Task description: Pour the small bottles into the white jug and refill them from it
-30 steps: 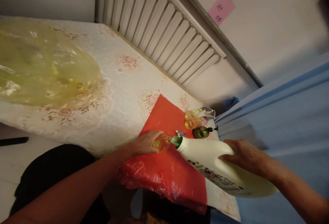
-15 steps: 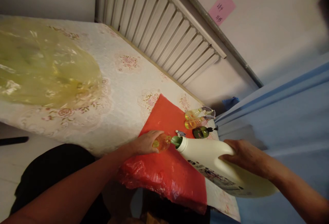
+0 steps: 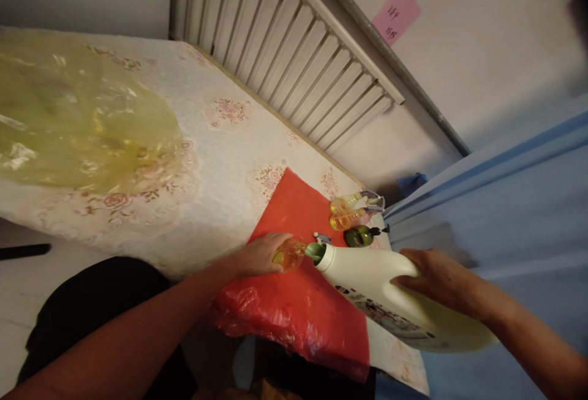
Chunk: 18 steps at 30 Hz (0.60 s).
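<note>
My left hand (image 3: pixel 263 255) is closed around a small clear bottle (image 3: pixel 293 255) with yellowish liquid at its base. By the handle, my right hand (image 3: pixel 429 279) grips a large pale cream jug (image 3: pixel 367 271), tilted so that its mouth points left. The jug's green spout (image 3: pixel 315 252) meets the mouth of the small bottle. Under both lies a red plastic sheet (image 3: pixel 298 204). A small grey-and-white spray head (image 3: pixel 322 237) rests on the sheet just beyond the spout.
Several bottles stand at the table's far right, among them a yellow spray bottle (image 3: pixel 342 221) and a dark green pump bottle (image 3: pixel 359 236). A yellow plastic bag (image 3: pixel 92 124) covers the left side of the flowered tablecloth (image 3: pixel 220 161). A radiator (image 3: pixel 285 51) and a blue curtain (image 3: pixel 519 216) border the table.
</note>
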Motion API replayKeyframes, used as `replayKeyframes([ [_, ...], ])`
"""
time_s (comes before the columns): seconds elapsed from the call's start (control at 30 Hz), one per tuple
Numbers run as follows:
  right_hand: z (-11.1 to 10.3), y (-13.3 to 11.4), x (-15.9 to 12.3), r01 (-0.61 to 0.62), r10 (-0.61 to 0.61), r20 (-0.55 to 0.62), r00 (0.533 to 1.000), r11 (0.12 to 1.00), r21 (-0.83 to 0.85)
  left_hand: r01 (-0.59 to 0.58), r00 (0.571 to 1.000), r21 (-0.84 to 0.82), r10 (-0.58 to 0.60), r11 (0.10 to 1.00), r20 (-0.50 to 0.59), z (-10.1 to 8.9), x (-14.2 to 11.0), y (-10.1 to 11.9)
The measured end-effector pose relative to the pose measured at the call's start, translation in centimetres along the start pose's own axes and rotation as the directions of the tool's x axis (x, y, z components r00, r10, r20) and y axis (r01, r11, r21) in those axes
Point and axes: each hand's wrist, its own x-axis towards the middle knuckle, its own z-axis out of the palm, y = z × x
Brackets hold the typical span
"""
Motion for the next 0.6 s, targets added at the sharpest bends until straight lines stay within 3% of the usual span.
replayKeyframes([
  [0.6,-0.01,0.24,-0.08,0.016,-0.016,0.007,1.000,1.000,0.002,0.013,1.000,-0.006,-0.013,1.000,0.012,0.25,0.16,-0.49],
])
